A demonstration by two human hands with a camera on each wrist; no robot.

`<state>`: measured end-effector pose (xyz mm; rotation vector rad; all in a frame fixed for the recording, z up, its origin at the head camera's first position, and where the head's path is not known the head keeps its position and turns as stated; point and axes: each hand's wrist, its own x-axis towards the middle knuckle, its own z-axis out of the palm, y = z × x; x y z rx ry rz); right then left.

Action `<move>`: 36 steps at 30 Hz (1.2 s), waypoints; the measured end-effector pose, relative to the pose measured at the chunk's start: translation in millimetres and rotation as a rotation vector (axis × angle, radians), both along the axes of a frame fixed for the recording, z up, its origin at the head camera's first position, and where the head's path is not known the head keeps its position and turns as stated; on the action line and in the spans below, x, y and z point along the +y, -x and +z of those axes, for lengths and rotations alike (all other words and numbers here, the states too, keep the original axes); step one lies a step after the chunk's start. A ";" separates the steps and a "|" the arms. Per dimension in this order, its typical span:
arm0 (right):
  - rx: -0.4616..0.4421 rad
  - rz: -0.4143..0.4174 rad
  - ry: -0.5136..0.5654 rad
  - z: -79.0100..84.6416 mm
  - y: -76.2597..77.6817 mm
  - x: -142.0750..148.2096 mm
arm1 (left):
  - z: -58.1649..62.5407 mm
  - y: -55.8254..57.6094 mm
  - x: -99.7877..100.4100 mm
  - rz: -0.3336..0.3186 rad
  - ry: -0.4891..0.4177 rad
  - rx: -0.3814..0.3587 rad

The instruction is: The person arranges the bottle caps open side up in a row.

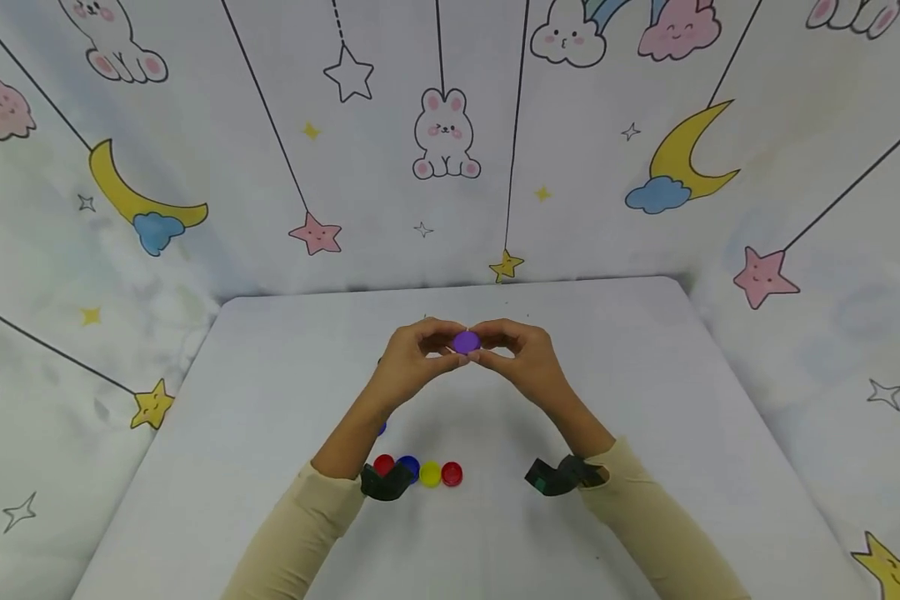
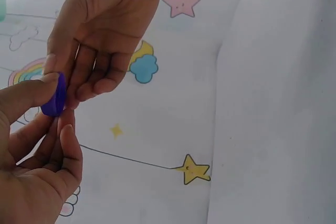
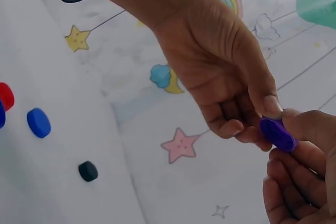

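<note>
- Head view: holding purple cap [image 1: 467, 342] up above tabletop [image 1: 495, 542] between left hand [image 1: 416, 348] and right hand [image 1: 521, 348], pinching with thumb and fingers in both grips. Lower in view: row of red cap [image 1: 384, 461], blue cap [image 1: 408, 459], yellow cap [image 1: 431, 475] and second red cap [image 1: 452, 474], probably set together for easy reach.
- Left wrist: seen nearly edge-on, pinched from opposite sides, presumably for steadiness.
- Right wrist: same shared pinch, likely to suit so small a piece. Also noted: lone blue cap [image 3: 39, 123] and dark cap [image 3: 88, 171], lying apart on tabletop.
</note>
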<state>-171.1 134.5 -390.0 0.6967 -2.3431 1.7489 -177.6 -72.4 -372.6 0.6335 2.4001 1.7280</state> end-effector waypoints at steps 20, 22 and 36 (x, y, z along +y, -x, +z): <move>0.081 -0.075 -0.008 36.2 -34.6 5.3 | 16.9 -17.6 7.3 -0.092 -0.184 0.059; 0.087 -0.083 -0.007 36.2 -35.6 5.7 | 16.4 -18.3 8.3 -0.098 -0.206 0.068; 0.243 -0.179 -0.067 36.7 -45.8 2.9 | 16.8 -25.3 9.2 -0.153 -0.252 0.120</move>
